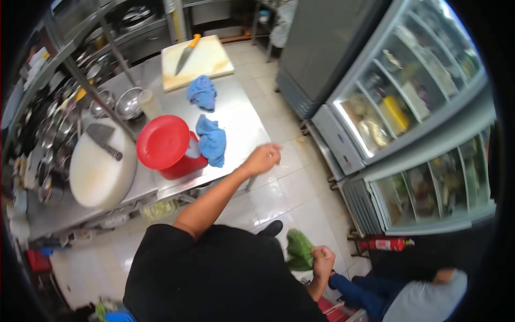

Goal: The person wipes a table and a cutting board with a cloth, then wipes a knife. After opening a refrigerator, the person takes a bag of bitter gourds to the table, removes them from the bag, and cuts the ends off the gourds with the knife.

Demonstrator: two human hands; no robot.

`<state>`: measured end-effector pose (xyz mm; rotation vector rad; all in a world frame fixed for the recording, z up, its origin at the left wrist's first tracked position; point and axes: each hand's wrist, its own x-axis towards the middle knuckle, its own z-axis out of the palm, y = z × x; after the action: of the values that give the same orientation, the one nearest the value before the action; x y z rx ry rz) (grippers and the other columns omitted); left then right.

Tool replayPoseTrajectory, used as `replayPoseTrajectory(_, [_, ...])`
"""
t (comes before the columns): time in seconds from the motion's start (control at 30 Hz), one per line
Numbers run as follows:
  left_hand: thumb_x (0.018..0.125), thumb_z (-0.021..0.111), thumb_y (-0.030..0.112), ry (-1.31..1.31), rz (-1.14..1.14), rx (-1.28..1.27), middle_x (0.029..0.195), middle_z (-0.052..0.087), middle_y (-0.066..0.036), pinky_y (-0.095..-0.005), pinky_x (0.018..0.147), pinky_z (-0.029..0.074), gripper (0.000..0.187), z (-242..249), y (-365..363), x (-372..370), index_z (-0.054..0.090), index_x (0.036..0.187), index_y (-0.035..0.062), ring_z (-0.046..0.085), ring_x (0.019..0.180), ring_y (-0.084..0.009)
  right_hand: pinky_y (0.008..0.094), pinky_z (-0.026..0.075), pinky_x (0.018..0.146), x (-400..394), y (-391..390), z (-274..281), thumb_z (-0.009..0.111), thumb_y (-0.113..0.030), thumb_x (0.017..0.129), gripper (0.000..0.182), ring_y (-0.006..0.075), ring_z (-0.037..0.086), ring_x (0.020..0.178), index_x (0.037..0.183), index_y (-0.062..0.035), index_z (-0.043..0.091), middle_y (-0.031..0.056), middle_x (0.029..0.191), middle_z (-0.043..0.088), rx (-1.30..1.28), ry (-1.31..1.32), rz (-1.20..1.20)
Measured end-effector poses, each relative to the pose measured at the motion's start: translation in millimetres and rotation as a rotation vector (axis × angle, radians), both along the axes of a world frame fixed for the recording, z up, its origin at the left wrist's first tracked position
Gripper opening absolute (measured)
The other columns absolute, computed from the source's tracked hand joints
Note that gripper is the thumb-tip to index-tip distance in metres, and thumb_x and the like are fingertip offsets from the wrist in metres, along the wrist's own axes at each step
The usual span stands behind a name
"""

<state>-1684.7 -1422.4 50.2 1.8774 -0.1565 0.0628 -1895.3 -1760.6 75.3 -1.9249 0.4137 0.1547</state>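
Observation:
My right hand is closed around a bunch of leafy greens, which hangs low in front of my body over the tiled floor. Stretched out past the right edge of the steel table, my left hand has its fingers loosely bent and apart, with nothing seen in them. Nearest to it on the table are a crumpled blue cloth and a red bucket-like container topped by a red dish or lid. A second blue cloth lies farther back.
A yellow-handled knife lies on a white cutting board. A cleaver rests on a thick round chopping block. Glass-door fridges line the right side. Another person is at lower right, near a fire extinguisher.

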Motion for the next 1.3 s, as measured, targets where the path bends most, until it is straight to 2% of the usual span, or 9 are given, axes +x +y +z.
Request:
replayPoseTrajectory(0.13, [0.079,0.059,0.013,0.119,0.385,0.188,0.113,0.064,-0.018,-0.031,0.083,0.048,0.045,20.9,34.6,45.8,0.06,0.123,0.0073,0.061,0.091,-0.0224,0.0232,0.041,0.059,122.7,-40.6,3.5,0.06,-0.005,0.076,0.01,0.0078,0.051,0.063,0.074,0.0026,0.065,-0.0005,0.067,0.059,0.063,0.014,0.244])
replayPoseTrajectory(0.2, [0.076,0.063,0.013,0.02,0.567,0.239,0.125,0.053,-0.026,-0.0382,0.105,0.039,0.055,5.8,58.4,68.8,0.05,0.127,-0.0054,0.05,0.12,-0.0373,0.0243,0.042,0.059,182.2,-49.2,20.8,0.061,-0.007,0.076,0.011,0.0076,0.052,0.063,0.075,0.003,0.065,-0.0008,0.066,0.057,-0.071,-0.046,0.423])
replayPoseTrajectory(0.43, [0.078,0.07,0.025,0.081,1.099,0.634,0.143,0.034,-0.027,-0.0535,0.105,0.034,0.086,-4.1,157.1,116.1,0.023,0.148,0.0072,0.032,0.13,-0.0486,0.0234,0.042,0.062,359.4,-55.8,43.0,0.062,-0.006,0.076,0.011,0.0081,0.053,0.066,0.078,0.004,0.066,-0.0002,0.068,0.06,-0.075,-0.165,0.603])
replayPoseTrajectory(0.67, [0.071,0.077,0.048,0.932,1.19,0.607,0.149,0.02,-0.031,-0.0649,0.105,0.025,0.112,2.9,176.8,134.5,0.01,0.15,0.0059,0.016,0.138,-0.0501,0.0224,0.041,0.063,483.1,-7.4,29.4,0.06,-0.002,0.078,0.008,0.008,0.052,0.065,0.077,0.003,0.066,-0.0003,0.07,0.06,0.072,-0.071,0.66])
replayPoseTrajectory(0.87, [0.088,0.051,0.015,0.804,1.262,0.863,0.146,0.03,-0.027,-0.0584,0.1,0.038,0.049,-72.4,93.0,76.2,0.045,0.135,0.0028,0.034,0.13,-0.0477,0.0226,0.044,0.062,570.9,63.1,17.7,0.057,-0.001,0.078,0.01,0.0099,0.055,0.063,0.078,0.0043,0.066,0.0032,0.072,0.064,0.192,0.076,0.939])
replayPoseTrajectory(0.93, [0.083,0.052,0.007,0.54,1.458,0.787,0.115,0.052,-0.02,-0.0492,0.086,0.046,0.022,-42.7,72.9,72.4,0.058,0.105,0.0031,0.053,0.104,-0.0392,0.0234,0.043,0.066,602.1,89.3,19.1,0.057,-0.001,0.076,0.011,0.0091,0.055,0.067,0.078,0.0044,0.067,0.0025,0.071,0.064,0.174,0.107,1.1])
replayPoseTrajectory(1.1, [0.076,0.052,0.002,0.304,1.653,0.483,0.09,0.062,-0.016,-0.0354,0.075,0.05,0.023,-3.5,29.6,60.0,0.06,0.097,0.0002,0.061,0.089,-0.0271,0.0222,0.042,0.066,663.4,161.9,48.5,0.058,-0.001,0.075,0.009,0.009,0.055,0.066,0.074,0.0042,0.065,0.0032,0.069,0.063,0.184,0.017,1.514])
replayPoseTrajectory(1.17, [0.078,0.048,0.001,-0.083,1.798,-0.352,0.086,0.064,-0.01,-0.0294,0.068,0.05,0.021,32.3,3.1,51.7,0.06,0.095,-0.0003,0.061,0.078,-0.0179,0.022,0.042,0.065,676.1,186.7,60.0,0.058,-0.001,0.076,0.009,0.0084,0.054,0.066,0.074,0.0043,0.065,0.0031,0.07,0.063,0.241,0.004,1.59])
replayPoseTrajectory(1.3, [0.074,0.043,0.0,-0.423,1.989,-0.653,0.083,0.062,-0.006,-0.0251,0.061,0.048,0.023,82.6,-49.1,-16.0,0.058,0.09,0.0019,0.056,0.068,-0.012,0.0233,0.039,0.063,671.2,225.1,102.4,0.063,-0.002,0.076,0.008,0.0071,0.049,0.066,0.077,0.0057,0.065,-0.0006,0.068,0.057,0.291,-0.105,1.669])
